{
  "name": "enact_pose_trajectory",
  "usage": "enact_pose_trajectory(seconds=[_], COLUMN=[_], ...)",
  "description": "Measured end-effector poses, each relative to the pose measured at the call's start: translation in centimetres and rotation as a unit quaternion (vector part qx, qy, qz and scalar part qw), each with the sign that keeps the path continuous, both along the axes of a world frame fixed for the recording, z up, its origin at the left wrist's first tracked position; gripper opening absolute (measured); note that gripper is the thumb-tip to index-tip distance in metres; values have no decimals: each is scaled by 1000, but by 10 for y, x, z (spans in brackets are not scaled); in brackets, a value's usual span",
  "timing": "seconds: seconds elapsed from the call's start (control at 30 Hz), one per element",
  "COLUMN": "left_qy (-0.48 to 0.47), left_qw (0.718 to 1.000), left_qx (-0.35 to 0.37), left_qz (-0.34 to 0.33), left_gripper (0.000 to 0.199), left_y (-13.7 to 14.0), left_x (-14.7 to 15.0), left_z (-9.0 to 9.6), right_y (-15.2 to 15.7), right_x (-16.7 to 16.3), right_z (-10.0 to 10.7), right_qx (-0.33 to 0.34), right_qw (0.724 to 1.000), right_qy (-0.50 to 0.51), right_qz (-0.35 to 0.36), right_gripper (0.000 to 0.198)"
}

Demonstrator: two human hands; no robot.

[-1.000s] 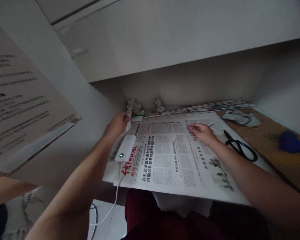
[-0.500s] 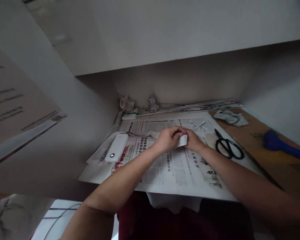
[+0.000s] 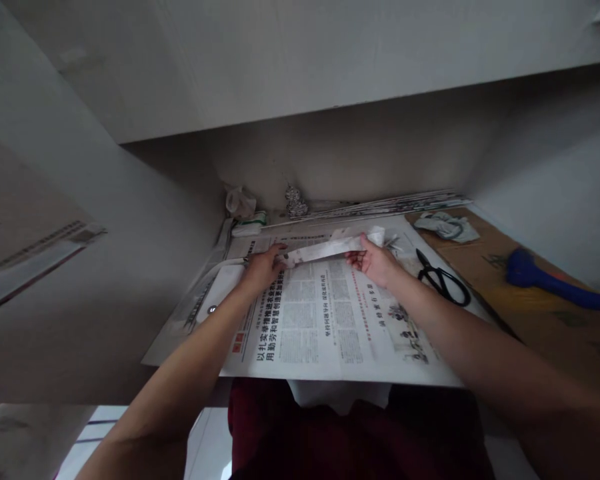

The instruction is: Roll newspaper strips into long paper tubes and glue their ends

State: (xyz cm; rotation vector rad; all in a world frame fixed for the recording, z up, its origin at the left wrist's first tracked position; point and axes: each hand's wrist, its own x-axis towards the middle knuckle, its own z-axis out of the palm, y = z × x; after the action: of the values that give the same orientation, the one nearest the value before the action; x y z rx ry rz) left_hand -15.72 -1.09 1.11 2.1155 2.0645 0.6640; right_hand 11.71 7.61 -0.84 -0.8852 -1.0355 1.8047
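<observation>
A long strip of newspaper (image 3: pixel 325 251) stretches between my two hands, just above a newspaper sheet (image 3: pixel 310 320) spread on the table. My left hand (image 3: pixel 264 270) pinches or touches the strip's left end; the fingertips are partly hidden. My right hand (image 3: pixel 373 261) grips the other end between thumb and fingers, and a crumpled bit of the strip sticks up beyond the thumb. Beside my left forearm lies a white power bank (image 3: pixel 223 290). Black-handled scissors (image 3: pixel 443 280) rest to the right of my right hand.
Thin paper rods (image 3: pixel 405 205) lie along the back wall near a dark speckled bundle (image 3: pixel 295 201). At right, cardboard (image 3: pixel 540 293) carries a blue-handled tool (image 3: pixel 550 280) and a crumpled plastic bag (image 3: pixel 447 227). An overhead panel (image 3: pixel 330 60) hangs low above.
My hands were together around the paper. Now they are apart, my left hand further left, with the strip drawn out between them. The view has shifted slightly.
</observation>
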Motion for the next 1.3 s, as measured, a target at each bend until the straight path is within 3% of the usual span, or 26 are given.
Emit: enact_pose_trajectory(seconds=[0.13,0.27,0.4,0.57,0.83,1.07,1.3], left_qy=[-16,49,113,127,100,136,170], left_qw=[999,995,982,977,987,982,977], left_qx=[32,37,11,-23,-28,-30,-47], left_qz=[15,75,149,169,123,129,118], left_gripper=[49,39,28,26,29,42,32], left_y=[8,21,29,27,32,43,57], left_x=[-20,-40,-65,-86,-66,-40,-31], left_z=[2,19,35,44,38,28,19], right_y=[6,6,5,5,5,6,4], right_x=[5,6,6,9,11,13,14], right_z=[3,3,2,3,7,6,11], right_qx=[-44,-72,-46,-39,-57,-72,-97], right_qw=[998,993,991,987,982,984,983], right_qy=[40,93,129,156,175,164,156], right_qz=[-25,-35,-14,-17,-33,-3,3], right_gripper=[37,32,22,23,22,20,26])
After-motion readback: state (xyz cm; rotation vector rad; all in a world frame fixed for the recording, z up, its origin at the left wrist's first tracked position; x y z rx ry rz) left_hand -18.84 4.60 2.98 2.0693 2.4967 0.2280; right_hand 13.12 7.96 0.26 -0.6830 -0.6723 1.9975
